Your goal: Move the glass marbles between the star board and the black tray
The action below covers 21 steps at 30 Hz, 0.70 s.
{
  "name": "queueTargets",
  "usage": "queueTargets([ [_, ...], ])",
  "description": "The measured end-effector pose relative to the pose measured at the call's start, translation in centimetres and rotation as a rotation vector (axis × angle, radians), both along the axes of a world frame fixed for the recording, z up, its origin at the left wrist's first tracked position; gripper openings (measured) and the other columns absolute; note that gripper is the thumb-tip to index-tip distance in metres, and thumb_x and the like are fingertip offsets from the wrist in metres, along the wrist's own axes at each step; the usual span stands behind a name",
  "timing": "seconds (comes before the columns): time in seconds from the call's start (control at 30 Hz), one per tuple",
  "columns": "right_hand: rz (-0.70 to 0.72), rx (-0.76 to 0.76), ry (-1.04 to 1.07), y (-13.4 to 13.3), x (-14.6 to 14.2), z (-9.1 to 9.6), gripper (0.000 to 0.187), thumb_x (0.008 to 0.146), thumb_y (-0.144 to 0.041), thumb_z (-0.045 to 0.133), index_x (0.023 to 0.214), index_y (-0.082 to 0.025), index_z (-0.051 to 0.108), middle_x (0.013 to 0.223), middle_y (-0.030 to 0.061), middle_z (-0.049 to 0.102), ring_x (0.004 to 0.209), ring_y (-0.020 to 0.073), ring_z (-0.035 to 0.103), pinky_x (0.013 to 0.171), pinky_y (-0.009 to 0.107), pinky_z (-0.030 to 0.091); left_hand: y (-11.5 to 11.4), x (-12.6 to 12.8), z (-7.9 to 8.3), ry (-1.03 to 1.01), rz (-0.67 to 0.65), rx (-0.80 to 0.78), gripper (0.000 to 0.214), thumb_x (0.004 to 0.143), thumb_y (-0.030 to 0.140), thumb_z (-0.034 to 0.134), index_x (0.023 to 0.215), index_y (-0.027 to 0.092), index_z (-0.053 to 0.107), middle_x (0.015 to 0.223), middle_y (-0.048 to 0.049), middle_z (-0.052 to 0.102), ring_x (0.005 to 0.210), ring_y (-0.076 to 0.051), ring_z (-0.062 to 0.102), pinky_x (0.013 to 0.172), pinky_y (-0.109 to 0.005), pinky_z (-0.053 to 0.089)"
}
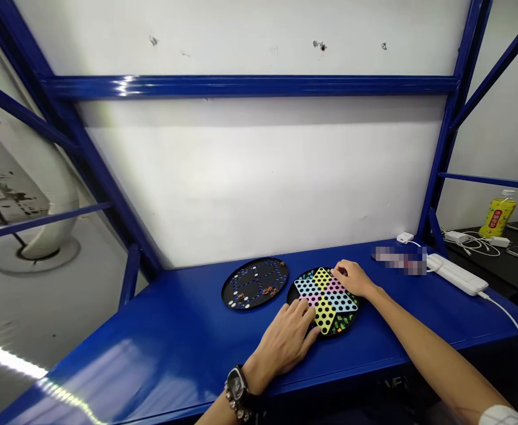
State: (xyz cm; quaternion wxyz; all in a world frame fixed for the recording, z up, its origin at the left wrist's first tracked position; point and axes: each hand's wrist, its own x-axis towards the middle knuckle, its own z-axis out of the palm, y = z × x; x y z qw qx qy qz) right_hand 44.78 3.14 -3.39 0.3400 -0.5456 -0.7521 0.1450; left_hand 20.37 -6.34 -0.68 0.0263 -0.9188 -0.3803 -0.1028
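A star-shaped Chinese checkers board (326, 297), with yellow, blue and pink points full of black holes, lies in a round black tray (291, 294) on the blue table. Green pieces (343, 321) show in the tray's gap at the lower right. My left hand (288, 333), wearing a watch and a bead bracelet at the wrist, has its bent fingers on the star's left pink point. At the upper right pink point, my right hand (351, 277) pinches the star's edge. The undersides of both grips are hidden.
Left of the tray lies a black round game board (250, 283) with white and reddish pieces. A white power strip (458, 275) with a cable and a blurred patch (400, 261) are at right. A yellow drink bottle (498, 215) stands beyond, past the blue frame (254, 86).
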Motion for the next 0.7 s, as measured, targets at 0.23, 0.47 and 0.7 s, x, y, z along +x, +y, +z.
queueTargets([
  [0.23,-0.007,-0.011,-0.003,0.1,0.0,-0.2,0.032,0.091,-0.042,0.047,0.069,-0.021,0.058,0.077,0.0012,0.061,0.067,0.0141,0.052,0.063,0.027,0.038,0.0,0.0,-0.3,0.013,0.025,0.032,0.019,0.099,0.034,0.039,0.1,0.021,0.053,0.105,-0.005,0.056,0.092,-0.021,0.05,0.078,-0.035,0.037],
  [0.47,0.007,-0.015,0.005,0.1,0.0,-0.2,0.031,0.09,-0.042,0.049,0.07,-0.021,0.059,0.079,0.0019,0.063,0.068,0.0143,0.053,0.064,0.027,0.038,0.1,0.0,-0.1,0.038,-0.039,0.007,0.031,0.102,0.029,0.029,0.088,0.02,0.055,0.097,-0.0044,0.057,0.086,-0.018,0.052,0.073,-0.032,0.037],
  [0.7,0.021,-0.009,0.01,0.1,-0.1,-0.3,0.03,0.09,-0.04,0.049,0.069,-0.021,0.057,0.077,0.0014,0.062,0.068,0.0141,0.053,0.064,0.027,0.038,1.0,-0.2,-0.2,0.003,-0.081,-0.072,0.037,0.102,0.03,0.026,0.082,0.02,0.055,0.085,-0.0024,0.063,0.075,-0.016,0.056,0.07,-0.03,0.038],
])
